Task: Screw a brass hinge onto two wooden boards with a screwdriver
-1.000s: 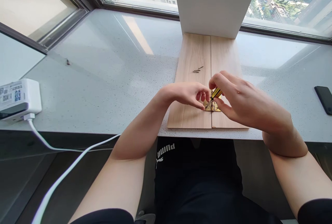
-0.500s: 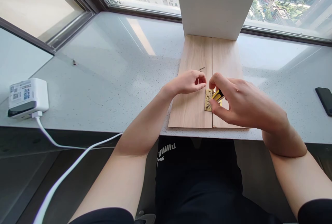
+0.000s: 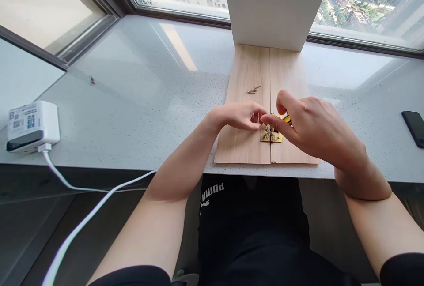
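Note:
A gold hinge (image 3: 266,134) lies flat across the seam between two pale wooden boards (image 3: 243,144). My right hand (image 3: 306,120) is closed round a yellow and black screwdriver (image 3: 286,119) above the hinge's right leaf, its thumb reaching to my left fingertips. My left hand (image 3: 243,116) is closed at the hinge's upper left corner; whatever its fingertips pinch, if anything, is too small to make out. Several small screws (image 3: 252,91) rest on the left board, beyond my left hand.
A white box (image 3: 273,10) stands on the far end of the boards by the window. At the left sits a white charger (image 3: 33,126) with a cable (image 3: 96,208) hanging over the sill's edge. A black phone (image 3: 414,127) lies at the far right.
My left hand has moved slightly toward me, uncovering the screws. My right thumb has swung up to my left fingertips, and the screwdriver has shifted right, showing more of the hinge.

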Tool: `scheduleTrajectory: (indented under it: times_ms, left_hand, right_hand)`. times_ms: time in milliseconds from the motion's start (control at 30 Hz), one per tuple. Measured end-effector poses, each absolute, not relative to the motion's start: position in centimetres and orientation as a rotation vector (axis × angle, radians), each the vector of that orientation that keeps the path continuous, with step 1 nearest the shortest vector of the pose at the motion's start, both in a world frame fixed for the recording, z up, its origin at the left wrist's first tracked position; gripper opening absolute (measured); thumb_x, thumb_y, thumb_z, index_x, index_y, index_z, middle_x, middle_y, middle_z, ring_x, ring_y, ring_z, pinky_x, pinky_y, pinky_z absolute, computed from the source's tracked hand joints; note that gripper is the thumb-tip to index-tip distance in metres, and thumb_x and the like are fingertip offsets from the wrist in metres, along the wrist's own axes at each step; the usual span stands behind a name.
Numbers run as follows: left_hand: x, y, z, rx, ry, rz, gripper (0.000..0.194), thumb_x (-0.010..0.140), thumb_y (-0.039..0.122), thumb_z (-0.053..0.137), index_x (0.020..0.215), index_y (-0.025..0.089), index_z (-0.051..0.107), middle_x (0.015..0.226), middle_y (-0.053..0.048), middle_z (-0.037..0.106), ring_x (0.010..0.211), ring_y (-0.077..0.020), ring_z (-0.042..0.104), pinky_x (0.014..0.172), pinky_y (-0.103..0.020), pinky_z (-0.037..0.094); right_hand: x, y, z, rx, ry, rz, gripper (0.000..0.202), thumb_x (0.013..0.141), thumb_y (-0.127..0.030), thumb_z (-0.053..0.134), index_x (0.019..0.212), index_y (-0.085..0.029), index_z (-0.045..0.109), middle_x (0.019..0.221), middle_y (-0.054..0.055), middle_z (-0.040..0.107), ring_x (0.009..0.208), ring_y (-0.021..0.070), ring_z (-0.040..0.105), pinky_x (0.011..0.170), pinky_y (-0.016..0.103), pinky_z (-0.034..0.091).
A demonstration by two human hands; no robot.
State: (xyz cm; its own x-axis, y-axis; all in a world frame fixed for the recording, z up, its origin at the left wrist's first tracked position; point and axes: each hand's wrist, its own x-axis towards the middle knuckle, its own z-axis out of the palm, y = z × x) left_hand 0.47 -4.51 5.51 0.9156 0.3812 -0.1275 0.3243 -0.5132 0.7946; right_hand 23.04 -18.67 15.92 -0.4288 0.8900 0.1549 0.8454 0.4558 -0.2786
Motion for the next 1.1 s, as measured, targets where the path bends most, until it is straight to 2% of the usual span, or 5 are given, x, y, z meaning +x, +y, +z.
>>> scheduleTrajectory:
  times_ms: [233, 400, 567, 800, 1100]
  left_hand:
    - [1.4, -6.2, 6.2, 2.086, 0.405, -0.067, 0.013, 0.091, 0.033, 0.081, 0.093, 0.022, 0.075, 0.09, -0.003, 0.073, 0.086, -0.0219, 0.069, 0.073, -0.032, 0.051]
    - [2.1, -6.9, 5.8, 2.094, 0.361, -0.055, 0.019, 0.092, 0.015, 0.072, 0.077, 0.022, 0.06, 0.077, 0.0, 0.059, 0.073, -0.018, 0.055, 0.068, -0.034, 0.042]
    - [2.2, -6.9, 5.4, 2.151, 0.414, -0.043, 0.027, 0.096, 0.015, 0.069, 0.074, 0.022, 0.054, 0.078, 0.0, 0.06, 0.074, -0.0182, 0.053, 0.069, -0.035, 0.041]
    - [2.1, -6.6, 5.1, 2.208, 0.378, -0.012, 0.019, 0.095, 0.015, 0.071, 0.078, 0.021, 0.066, 0.078, -0.002, 0.065, 0.074, -0.0194, 0.057, 0.067, -0.035, 0.041]
    - [2.4, -6.6, 4.9, 2.252, 0.482, -0.014, 0.028, 0.098, 0.036, 0.086, 0.086, 0.02, 0.067, 0.09, -0.005, 0.072, 0.084, -0.0221, 0.067, 0.071, -0.034, 0.045]
  right_hand:
    - [24.0, -18.2, 15.8, -1.17, -2.428, 0.28, 0.017, 0.112, -0.025, 0.067, 0.118, -0.026, 0.051, 0.097, 0.002, 0.067, 0.073, 0.0182, 0.054, 0.07, 0.034, 0.04]
    - [24.1, -18.4, 15.4, -1.052, -2.504, 0.209, 0.024, 0.105, -0.007, 0.055, 0.12, -0.025, 0.051, 0.114, 0.009, 0.068, 0.092, 0.0227, 0.062, 0.079, 0.038, 0.048]
    - [23.8, -18.3, 15.4, -1.073, -2.467, 0.26, 0.017, 0.116, -0.022, 0.066, 0.118, -0.026, 0.05, 0.111, 0.006, 0.068, 0.085, 0.0208, 0.058, 0.076, 0.038, 0.047]
    - [24.1, -18.2, 15.7, -1.069, -2.466, 0.236, 0.019, 0.115, -0.016, 0.063, 0.112, -0.028, 0.048, 0.103, 0.003, 0.068, 0.079, 0.0197, 0.054, 0.071, 0.038, 0.042]
    - [24.1, -18.7, 16.6, -1.018, -2.361, 0.121, 0.017, 0.115, -0.012, 0.063, 0.121, -0.027, 0.058, 0.113, 0.006, 0.076, 0.085, 0.0228, 0.072, 0.074, 0.041, 0.058]
